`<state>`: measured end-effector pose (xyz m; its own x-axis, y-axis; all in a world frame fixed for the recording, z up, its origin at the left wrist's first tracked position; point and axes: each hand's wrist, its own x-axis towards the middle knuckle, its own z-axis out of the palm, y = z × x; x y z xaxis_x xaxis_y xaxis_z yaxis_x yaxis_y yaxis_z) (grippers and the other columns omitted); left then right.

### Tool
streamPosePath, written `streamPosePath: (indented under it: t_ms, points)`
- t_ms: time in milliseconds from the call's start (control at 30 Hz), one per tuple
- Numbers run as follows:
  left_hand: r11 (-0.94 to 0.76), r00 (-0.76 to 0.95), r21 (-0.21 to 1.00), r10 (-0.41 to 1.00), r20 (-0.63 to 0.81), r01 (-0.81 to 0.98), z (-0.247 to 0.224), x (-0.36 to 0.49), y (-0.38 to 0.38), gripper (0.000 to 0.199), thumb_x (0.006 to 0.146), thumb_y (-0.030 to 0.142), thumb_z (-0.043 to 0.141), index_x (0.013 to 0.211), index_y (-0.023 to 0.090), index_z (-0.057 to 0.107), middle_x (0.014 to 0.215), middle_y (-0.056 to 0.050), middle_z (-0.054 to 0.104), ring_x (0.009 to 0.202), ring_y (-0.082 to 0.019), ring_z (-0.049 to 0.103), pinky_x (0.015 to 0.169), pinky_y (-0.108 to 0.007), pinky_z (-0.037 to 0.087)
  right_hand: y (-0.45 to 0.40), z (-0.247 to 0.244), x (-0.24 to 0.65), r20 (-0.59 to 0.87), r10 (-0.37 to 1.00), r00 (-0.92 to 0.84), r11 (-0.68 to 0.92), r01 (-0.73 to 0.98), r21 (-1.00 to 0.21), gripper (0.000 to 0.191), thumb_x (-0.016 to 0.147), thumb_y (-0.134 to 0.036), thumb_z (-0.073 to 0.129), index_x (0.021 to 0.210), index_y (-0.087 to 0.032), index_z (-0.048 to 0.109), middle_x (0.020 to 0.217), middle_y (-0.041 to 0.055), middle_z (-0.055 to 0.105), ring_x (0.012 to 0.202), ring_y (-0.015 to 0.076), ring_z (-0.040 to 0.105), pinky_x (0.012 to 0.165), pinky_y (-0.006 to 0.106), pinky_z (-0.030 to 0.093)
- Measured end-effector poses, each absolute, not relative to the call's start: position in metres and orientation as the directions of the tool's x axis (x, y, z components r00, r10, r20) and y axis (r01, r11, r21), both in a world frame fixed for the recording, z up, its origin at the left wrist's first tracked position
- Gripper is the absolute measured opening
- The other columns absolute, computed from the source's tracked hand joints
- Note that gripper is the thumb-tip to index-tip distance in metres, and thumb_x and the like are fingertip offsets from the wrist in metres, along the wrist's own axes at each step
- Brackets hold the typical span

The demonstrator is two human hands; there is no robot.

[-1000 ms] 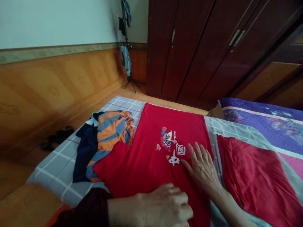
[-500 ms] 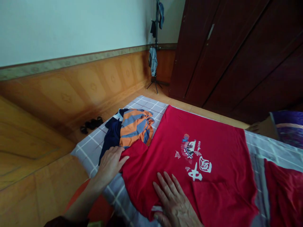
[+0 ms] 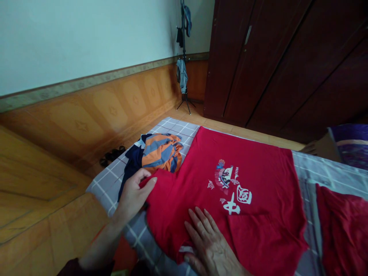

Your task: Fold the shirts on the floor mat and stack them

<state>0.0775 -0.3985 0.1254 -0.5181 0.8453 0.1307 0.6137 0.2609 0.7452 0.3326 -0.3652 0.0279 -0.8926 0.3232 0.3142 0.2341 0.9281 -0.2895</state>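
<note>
A red T-shirt (image 3: 258, 172) with a white and coloured print on its chest lies spread over the bed. Its left sleeve edge is pinched between the thumb and fingers of my left hand (image 3: 136, 191). My right hand (image 3: 211, 243) rests flat on the shirt near the neckline, fingers spread, palm down. Right beyond my left hand, an orange and grey striped garment (image 3: 161, 151) lies bunched up on a dark navy garment (image 3: 130, 163).
The checked bedsheet (image 3: 106, 184) shows around the shirt. More red clothing (image 3: 342, 226) lies at the right. Dark shoes (image 3: 112, 155) sit on the floor by the wall. Farther back stand a coat rack (image 3: 184, 50) and a dark wardrobe (image 3: 230, 69). A purple package (image 3: 350, 145) is at the far right.
My left fingers have closed on the sleeve edge, where they lay over it before. My right hand stays flat on the shirt. The camera view has shifted slightly.
</note>
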Motion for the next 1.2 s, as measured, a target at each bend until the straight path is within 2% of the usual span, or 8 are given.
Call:
streamPosePath:
  t_ms: [100,267,400,533,700,867,1067,1200]
  points:
    - [0.109,-0.321,0.714,0.932,0.169,0.692,0.125,0.126,-0.391,0.014,0.084,0.030,0.052,0.087,0.019,0.059,0.077,0.001,0.062,0.070,-0.013,0.057,0.067,-0.023,0.046,-0.367,0.028,0.335,0.395,0.521,-0.757,0.813,0.299,-0.499,0.044,0.089,-0.035,0.051,0.131,-0.022,0.052,0.136,0.0105,0.052,0.124,0.0282,0.049,0.097,0.042,0.048]
    - [-0.034,-0.038,0.667,0.995,0.093,0.745,0.098,0.150,-0.395,0.036,0.088,0.021,0.047,0.123,0.020,0.051,0.107,-0.006,0.065,0.077,-0.012,0.063,0.075,-0.024,0.053,-0.359,0.024,0.336,0.350,0.869,-0.350,0.474,0.386,-0.792,0.039,0.093,-0.030,0.042,0.131,-0.024,0.045,0.121,0.0101,0.061,0.106,0.0221,0.061,0.084,0.035,0.056]
    - [-0.093,0.084,0.367,0.996,0.041,0.925,0.085,0.124,-0.411,0.034,0.088,0.018,0.049,0.121,0.020,0.057,0.130,-0.008,0.057,0.119,-0.024,0.052,0.102,-0.043,0.042,-0.358,0.024,0.335,0.422,0.769,-0.480,0.629,0.454,-0.631,0.045,0.090,-0.025,0.045,0.135,-0.024,0.045,0.137,0.0113,0.049,0.124,0.0273,0.048,0.095,0.045,0.049]
    - [-0.075,0.083,0.167,0.996,-0.039,0.983,0.087,0.113,-0.414,0.033,0.091,0.019,0.047,0.121,0.015,0.058,0.129,-0.011,0.057,0.119,-0.027,0.053,0.101,-0.046,0.043,-0.364,0.025,0.333,0.320,0.548,-0.773,0.828,0.447,-0.340,0.053,0.083,-0.028,0.056,0.135,-0.020,0.049,0.143,0.0115,0.043,0.131,0.0335,0.039,0.100,0.052,0.044]
    - [-0.319,0.316,0.141,0.948,0.044,0.937,0.072,0.115,-0.388,0.056,0.094,0.033,0.045,0.144,0.016,0.029,0.151,-0.011,0.031,0.141,-0.023,0.022,0.113,-0.046,0.023,-0.369,0.029,0.331,0.216,0.530,-0.820,0.843,0.480,-0.245,0.058,0.083,-0.032,0.058,0.138,-0.018,0.045,0.146,0.0120,0.037,0.134,0.0332,0.033,0.103,0.051,0.041]
    - [-0.375,0.380,0.113,0.925,-0.023,0.920,0.061,0.112,-0.364,0.067,0.093,0.049,0.042,0.146,0.013,0.021,0.153,-0.015,0.023,0.143,-0.025,0.014,0.114,-0.049,0.016,-0.365,0.046,0.339,0.247,0.553,-0.796,0.831,0.506,-0.231,0.055,0.086,-0.035,0.056,0.136,-0.016,0.047,0.144,0.0144,0.041,0.132,0.0317,0.038,0.100,0.048,0.044]
    - [-0.460,0.471,0.253,0.882,0.020,0.851,0.091,0.122,-0.386,0.033,0.091,0.035,0.053,0.118,0.017,0.055,0.119,-0.009,0.058,0.112,-0.021,0.052,0.097,-0.036,0.041,-0.390,0.060,0.384,0.371,0.535,-0.759,0.843,0.509,-0.174,0.033,0.089,-0.033,0.051,0.119,-0.023,0.059,0.118,0.0080,0.064,0.106,0.0242,0.061,0.084,0.035,0.055]
    - [-0.605,0.645,0.287,0.762,-0.061,0.742,0.102,0.119,-0.432,0.017,0.084,0.034,0.062,0.088,0.019,0.058,0.091,-0.003,0.060,0.086,-0.019,0.054,0.081,-0.032,0.047,-0.418,0.059,0.413,0.363,0.418,-0.832,0.890,0.456,0.020,0.030,0.090,-0.018,0.039,0.110,-0.025,0.061,0.105,0.0034,0.069,0.092,0.0200,0.065,0.074,0.029,0.055]
